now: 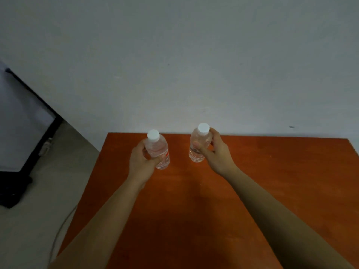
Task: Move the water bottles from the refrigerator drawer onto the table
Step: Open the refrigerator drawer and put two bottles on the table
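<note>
Two clear water bottles with white caps stand upright over the far part of an orange-brown table (194, 200). My left hand (140, 162) is wrapped around the left water bottle (158, 150). My right hand (215, 152) grips the right water bottle (199, 144) from its right side. Both bottle bases are at or just above the tabletop; I cannot tell whether they touch it. The refrigerator drawer is not in view.
A pale wall (194, 65) rises right behind the table's far edge. At the left stands a white panel with a black frame (23, 133) on a light floor (38, 220), where a thin cable (58, 235) runs beside the table's left edge.
</note>
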Tool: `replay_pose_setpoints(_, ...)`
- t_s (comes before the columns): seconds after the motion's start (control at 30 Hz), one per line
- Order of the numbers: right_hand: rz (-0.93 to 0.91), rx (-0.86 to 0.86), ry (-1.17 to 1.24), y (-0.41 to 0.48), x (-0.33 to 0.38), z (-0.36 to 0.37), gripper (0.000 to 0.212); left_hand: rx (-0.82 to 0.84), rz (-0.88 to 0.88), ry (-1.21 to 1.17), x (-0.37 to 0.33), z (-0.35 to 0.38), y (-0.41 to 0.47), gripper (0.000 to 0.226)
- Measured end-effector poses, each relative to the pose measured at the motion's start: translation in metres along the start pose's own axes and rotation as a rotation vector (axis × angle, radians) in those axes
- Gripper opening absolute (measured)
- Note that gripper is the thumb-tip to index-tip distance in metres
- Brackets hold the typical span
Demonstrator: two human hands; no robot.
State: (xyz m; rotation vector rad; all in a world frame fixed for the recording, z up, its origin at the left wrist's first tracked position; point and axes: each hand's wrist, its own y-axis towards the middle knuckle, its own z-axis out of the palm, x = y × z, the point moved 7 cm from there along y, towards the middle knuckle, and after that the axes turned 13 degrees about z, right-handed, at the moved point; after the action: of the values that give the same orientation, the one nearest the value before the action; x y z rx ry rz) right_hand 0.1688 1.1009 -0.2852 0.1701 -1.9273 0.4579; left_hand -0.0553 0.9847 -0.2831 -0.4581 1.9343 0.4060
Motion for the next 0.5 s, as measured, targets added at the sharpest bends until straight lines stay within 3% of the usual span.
replay_pose_setpoints(0.23,0.104,-0.004,-0.061,0.088,-0.004,0.066,0.065,0.099,-0.046,0.024,0.071,-0.009,0.107,0.070)
replay_pose_setpoints(0.33,0.099,-0.009,-0.077,0.116,0.002,0.088,0.051,0.093,-0.066,0.038,0.088,-0.009,0.140,0.066)
replay_pose_setpoints(0.5,0.062,0.035,-0.173,0.154,0.009,0.119,0.062,0.153,-0.067,0.012,0.101,0.000,0.176,0.068)
